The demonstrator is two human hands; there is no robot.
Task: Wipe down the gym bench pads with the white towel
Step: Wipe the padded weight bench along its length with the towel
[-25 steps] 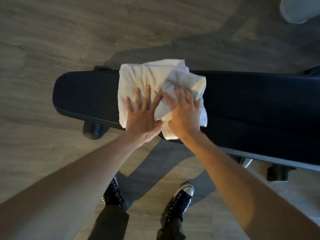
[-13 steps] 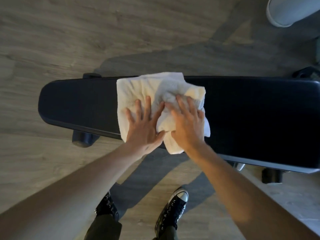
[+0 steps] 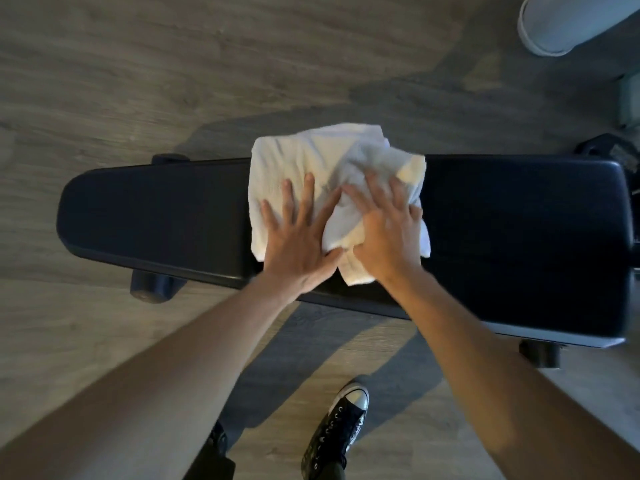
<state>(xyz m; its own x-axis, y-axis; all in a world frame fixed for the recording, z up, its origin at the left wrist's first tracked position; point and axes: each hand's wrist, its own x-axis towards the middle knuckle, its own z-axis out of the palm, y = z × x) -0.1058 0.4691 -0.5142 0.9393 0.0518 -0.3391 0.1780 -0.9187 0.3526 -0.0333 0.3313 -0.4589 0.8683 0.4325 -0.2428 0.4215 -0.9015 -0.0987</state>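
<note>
A white towel lies crumpled across the middle of the long black bench pad, with its far edge hanging past the pad's far side. My left hand presses flat on the towel's left half, fingers spread. Beside it, my right hand presses on the bunched right half, fingers also spread. The two thumbs nearly touch at the pad's near edge. Part of the towel is hidden under both palms.
The bench stands on a grey wood floor, with dark feet at the near left and near right. A pale round object sits at the top right. My black sneaker is just below the bench.
Both hands and the towel have slid to the right along the pad, and more bare pad shows on the left. The towel's far edge has shifted out over the far side.
</note>
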